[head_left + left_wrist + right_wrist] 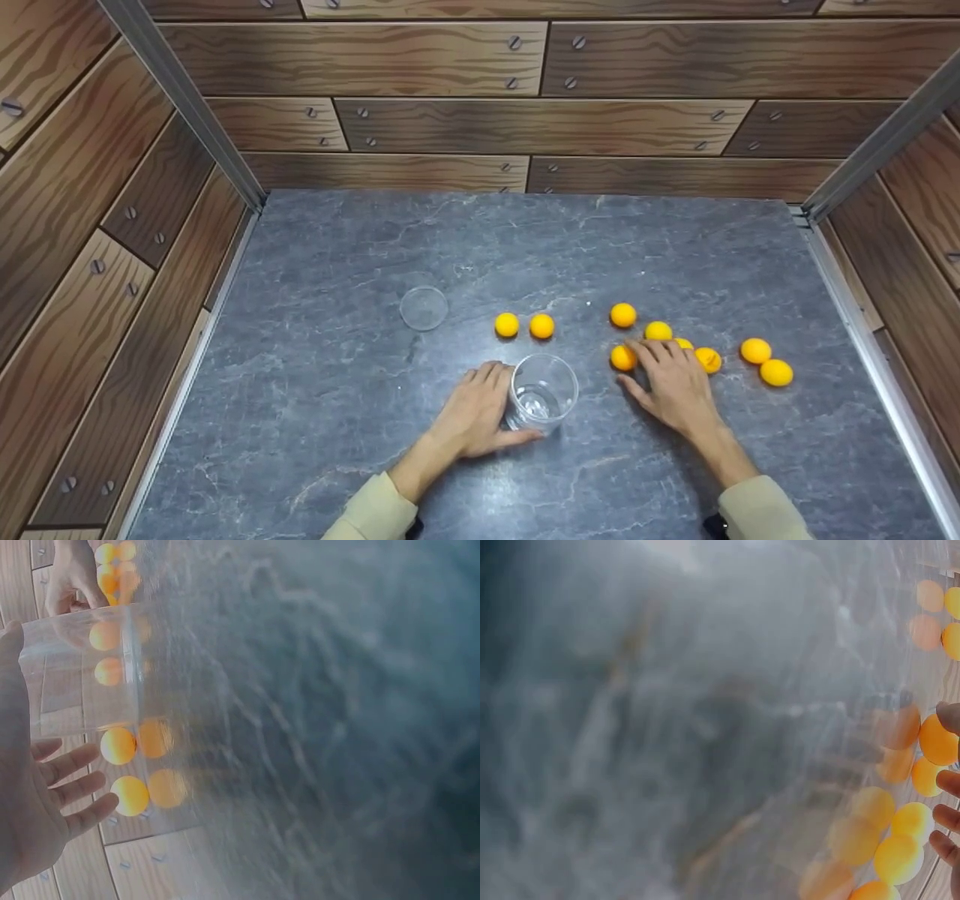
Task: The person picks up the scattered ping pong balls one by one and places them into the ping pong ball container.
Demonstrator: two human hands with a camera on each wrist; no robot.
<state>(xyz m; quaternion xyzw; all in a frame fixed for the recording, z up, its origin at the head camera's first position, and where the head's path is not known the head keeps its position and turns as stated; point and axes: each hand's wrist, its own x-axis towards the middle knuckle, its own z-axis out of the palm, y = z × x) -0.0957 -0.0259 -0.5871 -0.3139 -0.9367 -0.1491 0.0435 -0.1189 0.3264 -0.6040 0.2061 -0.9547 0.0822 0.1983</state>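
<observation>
A clear plastic cup (pixel 544 397) stands upright on the table, in front of the wearer. My left hand (pixel 476 412) lies against its left side, fingers extended along the wall and thumb across the front. In the left wrist view, those fingers (pixel 75 772) are spread and lightly bent beside the clear wall. My right hand (pixel 671 386) reaches over a group of orange ping-pong balls, palm down. One ball (pixel 622 358) sits by its index fingertip and thumb, and a marked ball (pixel 708 361) lies at its right side. The hand partly covers another ball (pixel 682 344).
Two balls (pixel 507 325) lie behind the cup. Another pair (pixel 756 351) rests at the right, and two more (pixel 622 315) sit beyond the right hand. A clear round disc (pixel 424 308) lies at left. Wood-patterned walls (pixel 435 124) enclose the grey marbled table (pixel 315 390).
</observation>
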